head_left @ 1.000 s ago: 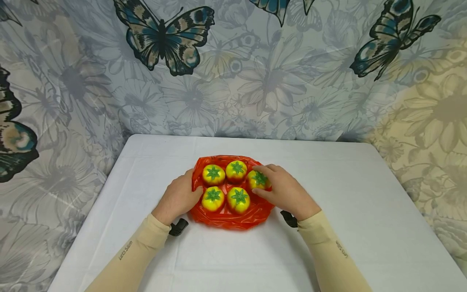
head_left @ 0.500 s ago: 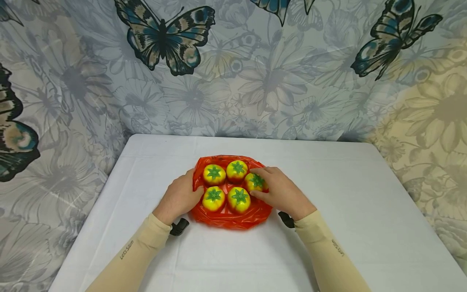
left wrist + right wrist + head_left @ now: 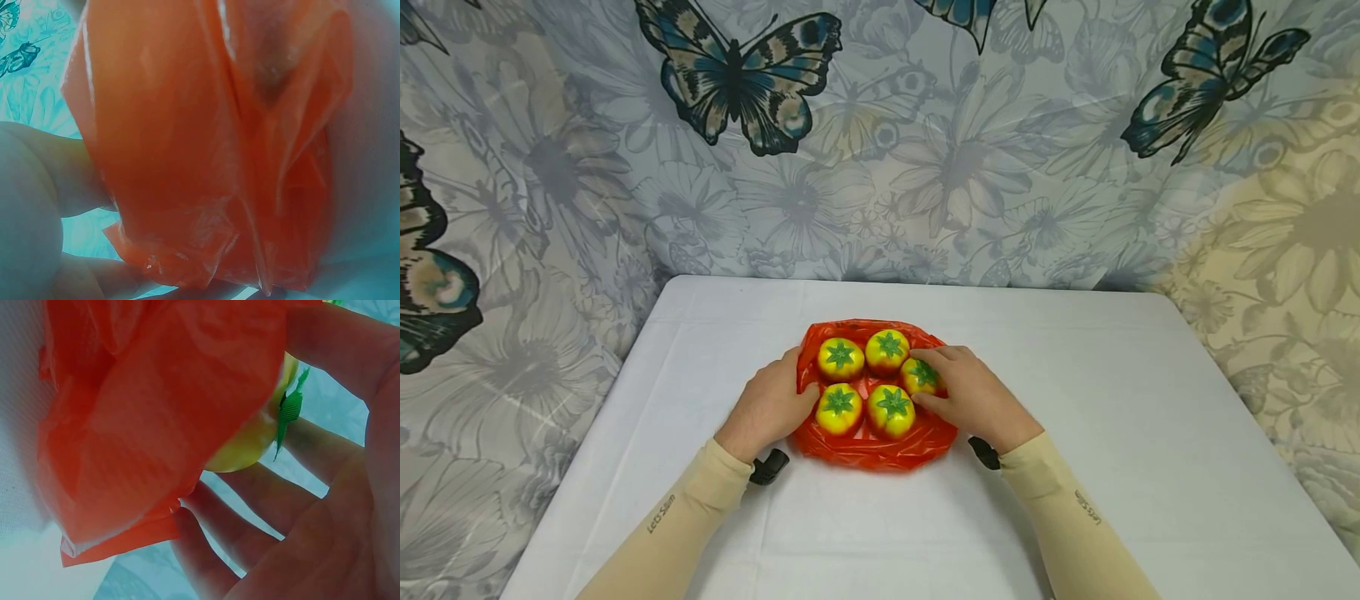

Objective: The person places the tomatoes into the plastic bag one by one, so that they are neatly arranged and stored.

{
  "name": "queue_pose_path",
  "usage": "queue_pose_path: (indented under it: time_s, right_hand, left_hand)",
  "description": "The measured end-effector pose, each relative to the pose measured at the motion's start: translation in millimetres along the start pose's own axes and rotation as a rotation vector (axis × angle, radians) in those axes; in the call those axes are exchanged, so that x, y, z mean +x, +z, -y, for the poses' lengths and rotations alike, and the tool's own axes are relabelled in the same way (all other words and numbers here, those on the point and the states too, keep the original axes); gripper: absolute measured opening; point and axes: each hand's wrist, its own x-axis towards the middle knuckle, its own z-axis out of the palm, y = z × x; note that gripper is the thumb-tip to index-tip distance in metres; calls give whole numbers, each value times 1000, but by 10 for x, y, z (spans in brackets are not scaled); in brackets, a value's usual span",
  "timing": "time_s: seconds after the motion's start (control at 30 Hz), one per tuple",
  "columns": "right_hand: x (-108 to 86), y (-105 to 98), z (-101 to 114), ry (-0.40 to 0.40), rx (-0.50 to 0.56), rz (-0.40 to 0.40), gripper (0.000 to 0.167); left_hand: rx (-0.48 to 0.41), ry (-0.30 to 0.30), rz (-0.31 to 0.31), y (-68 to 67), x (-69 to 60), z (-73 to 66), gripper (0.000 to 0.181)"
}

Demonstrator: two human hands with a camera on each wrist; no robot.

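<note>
A red plastic bag (image 3: 880, 454) lies with its mouth spread on the table, and several yellow-and-red toy tomatoes with green star-shaped leaves sit in it. My left hand (image 3: 767, 404) grips the bag's left edge, thumb inside and fingers outside. The bag (image 3: 169, 125) fills most of the left wrist view. At the bag's right side, my right hand (image 3: 977, 392) holds the rightmost tomato (image 3: 921, 377) between thumb and fingers. In the right wrist view, the bag's side partly hides that tomato (image 3: 244, 447). The other tomatoes, such as the front one (image 3: 891, 412), stand leaf side up.
A white cloth covers the table (image 3: 1120, 458) all round the bag. Behind and beside it hangs a fabric (image 3: 962, 167) printed with flowers and butterflies. Black camera mounts (image 3: 769, 467) sit at the wrists.
My right hand has moved a little left with the rightmost tomato, bringing it closer to the others. The left hand keeps its place on the bag.
</note>
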Motion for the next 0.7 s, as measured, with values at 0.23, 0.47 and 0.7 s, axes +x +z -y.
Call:
queue_pose_path:
  time_s: [0.23, 0.47, 0.7]
  right_hand:
    - [17, 24, -3, -16, -10, 1, 68]
    - [-8, -18, -27, -26, 34, -3, 73]
    - [-220, -152, -190, 20, 69, -33, 80]
  left_hand:
    - [2, 9, -9, -1, -21, 20, 66]
    - [-12, -4, -9, -6, -1, 31, 69]
    - [2, -43, -22, -186, -104, 115, 92]
